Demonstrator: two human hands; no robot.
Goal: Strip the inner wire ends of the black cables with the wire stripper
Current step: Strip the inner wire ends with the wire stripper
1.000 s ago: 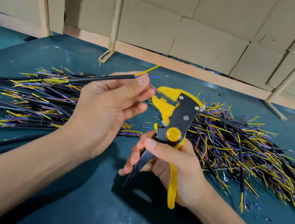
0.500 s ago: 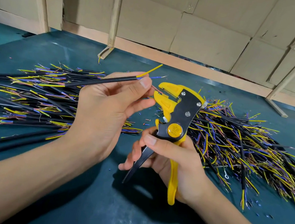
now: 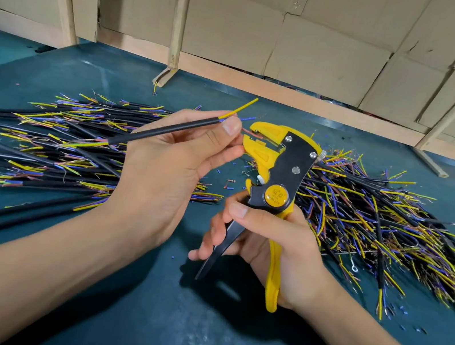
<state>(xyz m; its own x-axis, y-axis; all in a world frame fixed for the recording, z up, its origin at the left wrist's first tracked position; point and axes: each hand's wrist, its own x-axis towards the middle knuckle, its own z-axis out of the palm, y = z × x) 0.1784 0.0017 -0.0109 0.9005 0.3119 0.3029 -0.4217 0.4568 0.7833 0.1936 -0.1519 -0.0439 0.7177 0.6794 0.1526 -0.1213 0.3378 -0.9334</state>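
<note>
one black cable [image 3: 167, 129] pinched in the left hand [image 3: 166, 168], one wire stripper [image 3: 278, 177] gripped by the right hand [image 3: 278, 241] (two cable heaps flank them); one reddish wire [image 3: 252, 133] sits in its jaws.

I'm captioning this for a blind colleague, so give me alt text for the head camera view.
A left hand holds a black cable and feeds its reddish inner wire into the head of a yellow and black wire stripper gripped by the right hand. Piles of cables lie on either side on a teal table.
</note>
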